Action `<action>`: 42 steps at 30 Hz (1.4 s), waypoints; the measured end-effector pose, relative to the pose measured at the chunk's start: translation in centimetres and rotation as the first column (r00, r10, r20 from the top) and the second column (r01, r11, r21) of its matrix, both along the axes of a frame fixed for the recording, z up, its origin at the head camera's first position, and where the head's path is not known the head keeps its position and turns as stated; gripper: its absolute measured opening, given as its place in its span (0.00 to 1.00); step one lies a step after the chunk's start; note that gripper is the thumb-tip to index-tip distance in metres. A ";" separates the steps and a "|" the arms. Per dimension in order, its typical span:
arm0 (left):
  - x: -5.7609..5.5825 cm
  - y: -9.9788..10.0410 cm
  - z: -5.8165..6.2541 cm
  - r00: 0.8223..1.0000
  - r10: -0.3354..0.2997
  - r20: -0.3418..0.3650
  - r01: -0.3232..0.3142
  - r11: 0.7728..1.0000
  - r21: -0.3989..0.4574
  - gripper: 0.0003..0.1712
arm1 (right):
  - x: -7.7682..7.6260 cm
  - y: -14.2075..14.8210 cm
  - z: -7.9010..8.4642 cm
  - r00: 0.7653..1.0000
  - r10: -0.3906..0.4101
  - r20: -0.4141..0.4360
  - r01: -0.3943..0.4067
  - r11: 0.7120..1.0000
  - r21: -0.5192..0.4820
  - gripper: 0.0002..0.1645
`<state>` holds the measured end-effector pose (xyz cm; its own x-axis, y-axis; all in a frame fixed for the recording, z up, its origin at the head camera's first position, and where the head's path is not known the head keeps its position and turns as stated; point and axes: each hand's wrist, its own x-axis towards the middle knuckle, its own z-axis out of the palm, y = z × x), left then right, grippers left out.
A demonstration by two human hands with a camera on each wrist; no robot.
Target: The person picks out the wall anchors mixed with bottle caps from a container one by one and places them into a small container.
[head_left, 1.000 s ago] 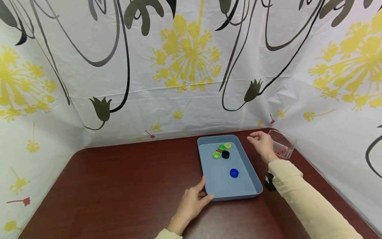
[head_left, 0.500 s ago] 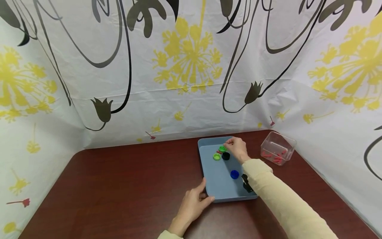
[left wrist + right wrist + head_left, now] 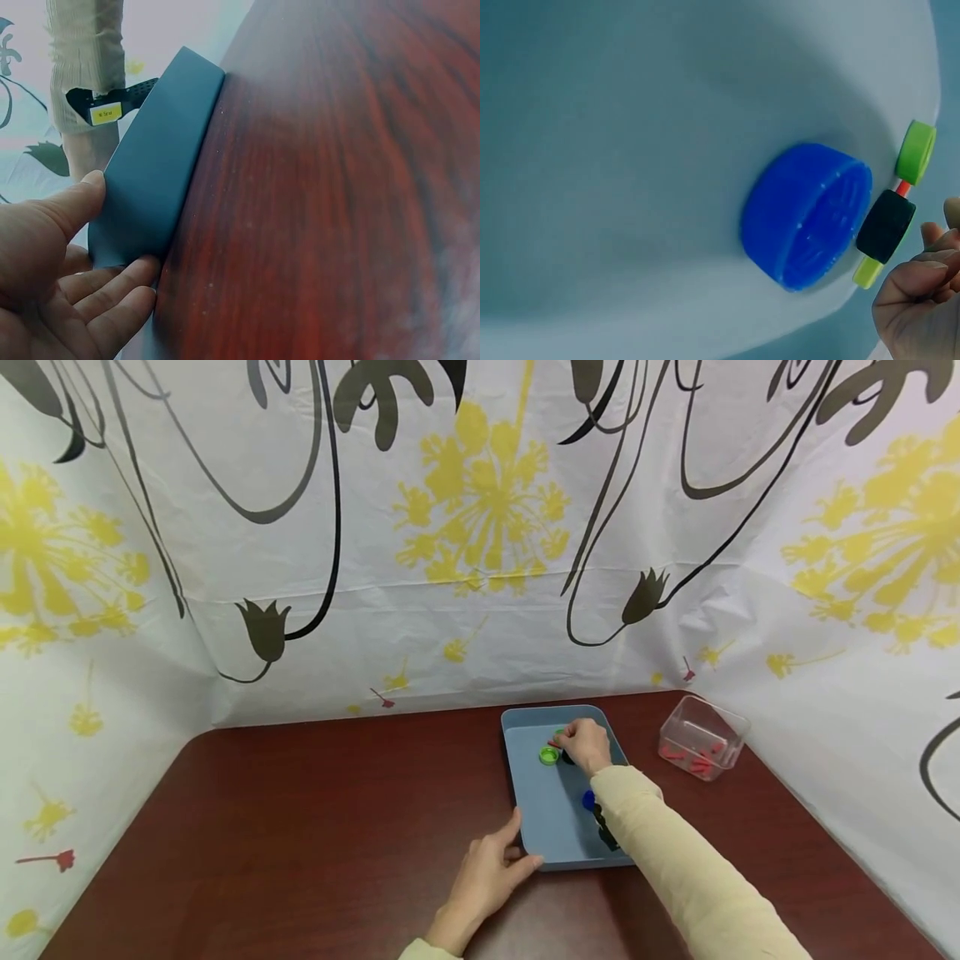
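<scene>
My left hand (image 3: 486, 875) holds the near left corner of a blue-grey tray (image 3: 555, 839), thumb and fingers against its outer walls. Over the tray's far part, my right hand (image 3: 585, 745) pinches its fingertips together at a small red piece (image 3: 553, 744); what lies between the tips is mostly hidden. Bottle caps lie around it: a light green cap (image 3: 549, 756), a darker green one partly covered by the hand, and a black cap (image 3: 886, 225). Nearer sits a blue cap (image 3: 806, 217), partly covered by the sleeve in the head view. Another red bit (image 3: 904, 188) shows behind the black cap.
A clear plastic container (image 3: 703, 737) with several small red pieces stands right of the tray, near the table's far right edge. Dark reddish wooden table (image 3: 322, 818) extends left of the tray. Patterned white curtains (image 3: 360, 560) enclose the back and sides.
My right hand has moved left from beside the clear container to over the tray, then slightly nearer and left, down among the caps. My left hand keeps its hold on the tray corner.
</scene>
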<state>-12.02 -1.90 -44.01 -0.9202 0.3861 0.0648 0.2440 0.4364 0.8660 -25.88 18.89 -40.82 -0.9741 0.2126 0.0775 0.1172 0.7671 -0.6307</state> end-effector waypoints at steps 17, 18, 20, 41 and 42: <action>0.0 -0.2 0.2 1.000 -0.004 0.001 0.004 1.000 0.012 0.40 | 0.2 -0.8 -0.4 0.991 -0.092 0.098 0.079 0.988 0.136 0.29; 0.0 -0.2 0.2 1.000 -0.004 0.001 0.004 1.000 0.012 0.40 | 0.2 -0.8 -0.4 0.990 -0.104 0.099 0.088 0.985 0.148 0.29; 0.0 -0.3 0.2 1.000 -0.006 0.002 0.006 1.000 0.017 0.40 | 0.1 -0.9 -0.5 0.988 -0.121 0.098 0.103 0.979 0.175 0.28; 0.0 -0.4 0.1 1.000 -0.019 0.012 0.019 0.999 0.047 0.41 | 0.2 -2.2 -1.9 0.969 -0.228 0.096 0.171 0.898 0.405 0.42; 0.0 -0.5 0.1 1.000 -0.020 0.009 0.020 0.999 0.047 0.41 | 0.2 -2.2 -1.9 0.969 -0.228 0.095 0.170 0.896 0.410 0.42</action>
